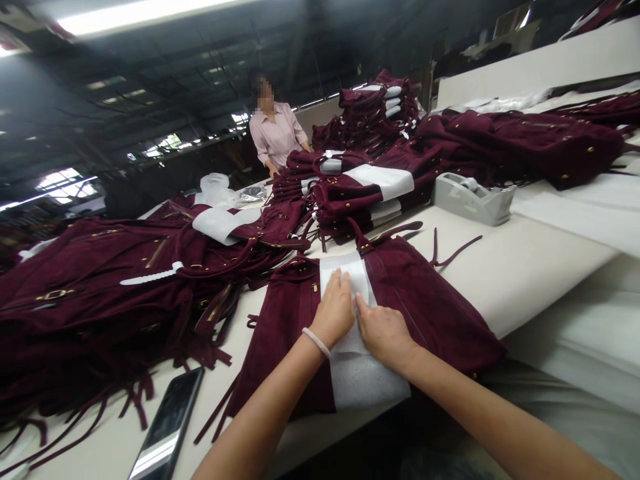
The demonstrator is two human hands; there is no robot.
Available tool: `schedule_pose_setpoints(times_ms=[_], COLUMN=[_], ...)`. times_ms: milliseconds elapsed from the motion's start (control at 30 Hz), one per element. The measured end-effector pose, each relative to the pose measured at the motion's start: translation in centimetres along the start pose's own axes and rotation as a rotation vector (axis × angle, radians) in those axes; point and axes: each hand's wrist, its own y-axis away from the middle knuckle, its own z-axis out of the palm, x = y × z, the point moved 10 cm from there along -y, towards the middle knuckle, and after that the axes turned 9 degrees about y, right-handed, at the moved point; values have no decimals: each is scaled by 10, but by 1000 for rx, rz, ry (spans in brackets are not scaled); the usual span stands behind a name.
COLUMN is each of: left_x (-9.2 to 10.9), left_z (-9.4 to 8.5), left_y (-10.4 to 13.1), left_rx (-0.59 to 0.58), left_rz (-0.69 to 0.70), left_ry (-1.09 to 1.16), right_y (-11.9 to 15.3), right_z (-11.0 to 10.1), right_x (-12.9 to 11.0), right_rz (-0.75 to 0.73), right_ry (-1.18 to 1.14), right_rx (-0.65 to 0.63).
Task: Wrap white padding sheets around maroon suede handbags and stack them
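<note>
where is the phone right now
In the head view, the phone lies at the lower left on the pale table, between the heap of maroon bags and the person's left forearm.

From where I stand, I can see both bare forearms slanting in over the near edge of the worktop (455, 247) and drawing together toward the hands. The left forearm (265, 407) leans inward to a wrist (317, 342) ringed by a pale band, and the left hand (338, 303) lies palm down, its fingers stretched out and pointing toward the far edge. The right forearm (490, 413) comes in at a lower slant; the right hand (384, 330) sits just beside the left, back upward, one digit extended, the others partly hidden. Whether the hands touch, I can't tell.
</note>
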Motion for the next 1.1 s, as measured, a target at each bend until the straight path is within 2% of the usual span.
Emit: schedule_pose_setpoints(times_ms=[67, 100, 233, 333, 433, 533, 733, 800, 900, 933, 967, 1000, 1100], left_x=[0, -1, -4, -4, -5, -4, 5, 5, 0, -2, -5, -7, -14], left_z=[21, 27, 33, 34, 34, 35, 36, 38, 41, 42, 44, 46, 53], left_y=[5, 7, 17, 23, 27, 32, 45, 46, 44, 42, 41, 39, 37], left_rx=[-122, -138, -108, -120, -63, 34, 177, 199, 199, 180, 147, 108, -3], left_rz=[-11, -12, 32, 91, 159, 244, 377, 404, 409, 405, 398, 391, 359], left_ry=[20, 18, -11, -14, -33, -59, -154, -195, -216, -212, -204, -196, -170], right_y=[1, 1, 1, 1, -1, -5, -3, 3, 16, 18, 18, 13, -4], right_z=[1, 2, 6, 6, 2, 0, -2, -5, -8, -15, -27, -44, -115], right_x=[1, 2, 13, 23, 29, 32, 30, 30, 35, 46, 67, 99, 224], right_rz=[6, 12, 43, 43, 17, 11, 48, 42, -77, -93, -81, -26, 201], right_ry=[-9, -13, -95, -330, -545, -639, -598, -582, -707, -762, -801, -807, -571], right_rx=[-5, -8, -7, 18, 74, 106, 95, 51, -168, -208, -190, -101, 373])
